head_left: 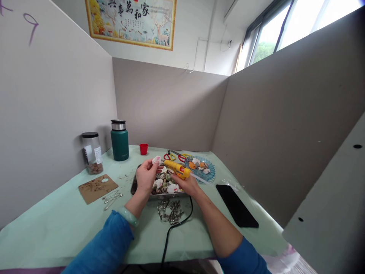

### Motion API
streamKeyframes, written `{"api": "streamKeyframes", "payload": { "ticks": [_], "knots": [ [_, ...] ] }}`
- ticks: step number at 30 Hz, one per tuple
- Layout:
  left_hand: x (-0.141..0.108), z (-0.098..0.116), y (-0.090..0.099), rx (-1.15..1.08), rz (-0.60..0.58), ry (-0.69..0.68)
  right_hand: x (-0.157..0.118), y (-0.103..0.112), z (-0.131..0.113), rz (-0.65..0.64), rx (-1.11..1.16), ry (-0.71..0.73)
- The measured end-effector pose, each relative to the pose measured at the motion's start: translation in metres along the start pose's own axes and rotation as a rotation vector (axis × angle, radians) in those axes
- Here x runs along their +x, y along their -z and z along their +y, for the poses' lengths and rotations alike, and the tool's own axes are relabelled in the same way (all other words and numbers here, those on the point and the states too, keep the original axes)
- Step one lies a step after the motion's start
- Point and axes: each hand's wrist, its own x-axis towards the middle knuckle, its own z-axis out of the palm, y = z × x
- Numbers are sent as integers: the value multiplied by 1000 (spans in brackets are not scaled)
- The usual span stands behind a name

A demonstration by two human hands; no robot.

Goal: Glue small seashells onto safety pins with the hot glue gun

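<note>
My left hand point(146, 176) pinches a pale shell with pinkish marks point(156, 160) above the left part of a metal tray point(168, 196). The tray holds many shells and small stones. My right hand point(186, 183) is wrapped round a yellow glue gun point(177, 168), whose nozzle points left at the shell; whether they touch is too small to tell. A clear glue stick point(201, 178) sticks out of the gun's back end. From below my right hand a black cord point(173, 225) runs to the table's front edge.
A blue glass plate point(211, 172) of shells and red and yellow pliers point(169, 156) lie behind the tray. Metal clips point(171, 212) are in front; a black phone-like slab point(237, 206) lies right. Leftward are cardboard point(97, 188), a jar point(92, 153), a green bottle point(119, 140) and a red cup point(143, 149).
</note>
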Motion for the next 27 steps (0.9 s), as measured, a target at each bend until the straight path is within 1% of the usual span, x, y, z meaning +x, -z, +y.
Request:
{"api": "streamKeyframes", "payload": {
  "ticks": [6, 10, 19, 24, 27],
  "knots": [
    [1, -4, 1, 13, -25, 16, -1, 2, -6, 10, -17, 49],
    [2, -4, 1, 11, -20, 18, -2, 1, -8, 14, -10, 18],
    [1, 1, 0, -13, 9, 11, 0, 0, -4, 14, -7, -14],
    [1, 0, 0, -23, 5, 8, 0, 0, -2, 15, -2, -3],
    [2, -3, 1, -15, -15, 3, 0, 0, -3, 15, -5, 29]
  ]
}}
